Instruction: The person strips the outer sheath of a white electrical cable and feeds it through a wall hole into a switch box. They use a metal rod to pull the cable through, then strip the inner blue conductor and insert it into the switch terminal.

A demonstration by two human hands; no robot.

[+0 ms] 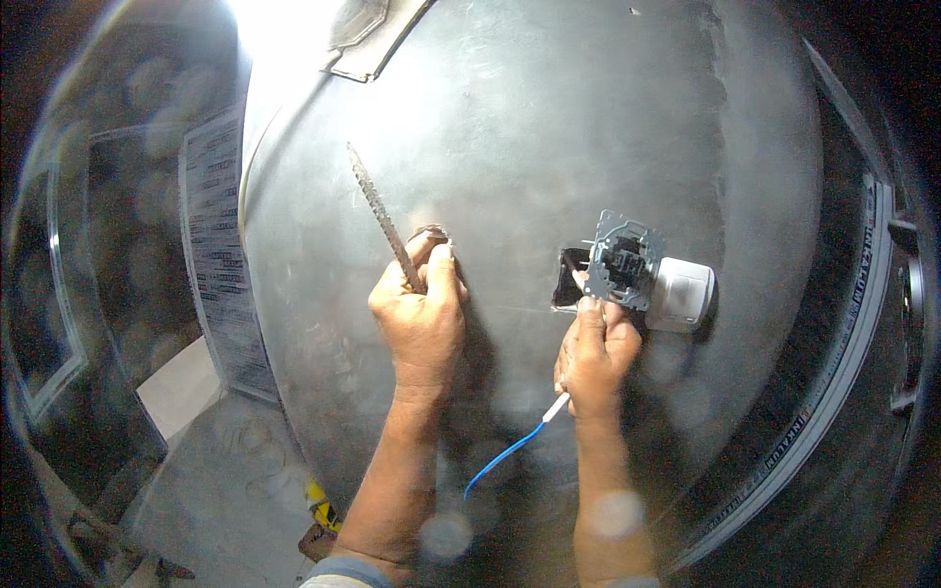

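My left hand point(420, 314) is closed on a jagged, toothed strip like a saw blade point(376, 209), which points up and to the left. Its fingertips are at a small hole point(428, 231) in the grey wall point(510, 127). My right hand point(595, 358) pinches the lower edge of a socket or switch insert point(625, 261) with a metal mounting frame. Behind the insert, a dark square opening point(569, 281) shows in the wall. A white-sheathed cable end with a blue wire point(502, 459) hangs below my right hand; whether the fingers grip it is unclear.
A white wall switch or socket point(681, 294) sits right of the insert. A bright lamp point(289, 39) glares at the top left, beside a flat angular piece point(377, 34). A pale frame profile point(833, 382) runs down the right. Something yellow and black point(321, 503) lies low on the left.
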